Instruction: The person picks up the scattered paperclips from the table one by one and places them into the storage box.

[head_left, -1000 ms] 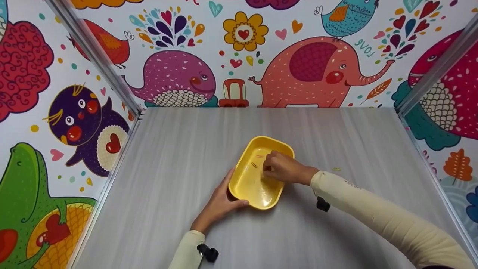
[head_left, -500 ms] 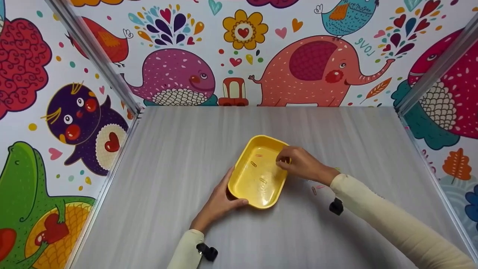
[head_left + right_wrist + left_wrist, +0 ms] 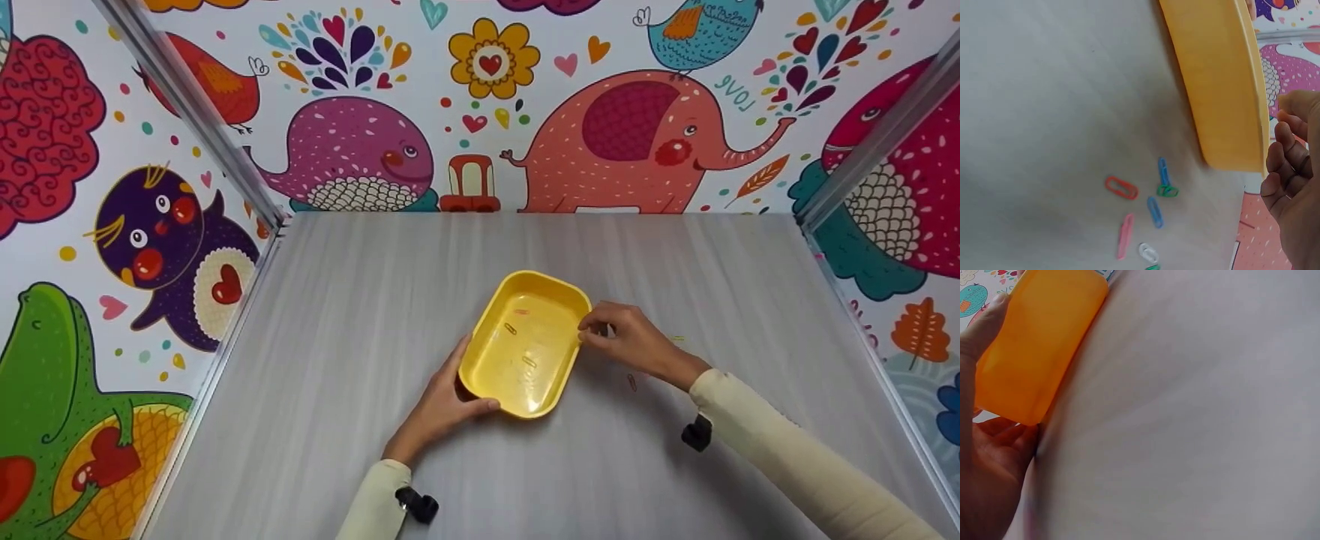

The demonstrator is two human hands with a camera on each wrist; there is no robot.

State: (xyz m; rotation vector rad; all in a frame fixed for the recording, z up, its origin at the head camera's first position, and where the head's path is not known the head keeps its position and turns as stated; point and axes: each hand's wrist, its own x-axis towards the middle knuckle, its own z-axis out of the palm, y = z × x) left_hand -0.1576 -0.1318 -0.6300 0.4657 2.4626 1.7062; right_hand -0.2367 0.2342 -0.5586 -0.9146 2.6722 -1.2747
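Observation:
A yellow rectangular tray (image 3: 480,341) sits tilted across the middle of the table. My left hand (image 3: 439,409) holds its near left corner, thumb at the rim and fingers along the side. Inside lie a pink paper clip (image 3: 521,311), a dark-edged paper clip (image 3: 511,328) and a yellow paper clip (image 3: 529,362). At the tray's right rim is my right hand (image 3: 628,337), its fingers loosely curled and thumb close to the index finger; no clip shows between them. In the right wrist view, a red paper clip (image 3: 1121,187) and a pink paper clip (image 3: 1125,236) lie on the table outside.
Several more clips lie right of the tray, including a blue paper clip (image 3: 1155,212), a green paper clip (image 3: 1167,191) and a white paper clip (image 3: 1148,252). A yellow paper clip (image 3: 678,337) lies farther right. Patterned walls (image 3: 360,150) with metal corner rails enclose the grey table (image 3: 337,300).
My right hand has moved from inside the tray rightward to its rim. The yellow clip it covered now shows on the tray floor. My left hand has kept its hold on the tray.

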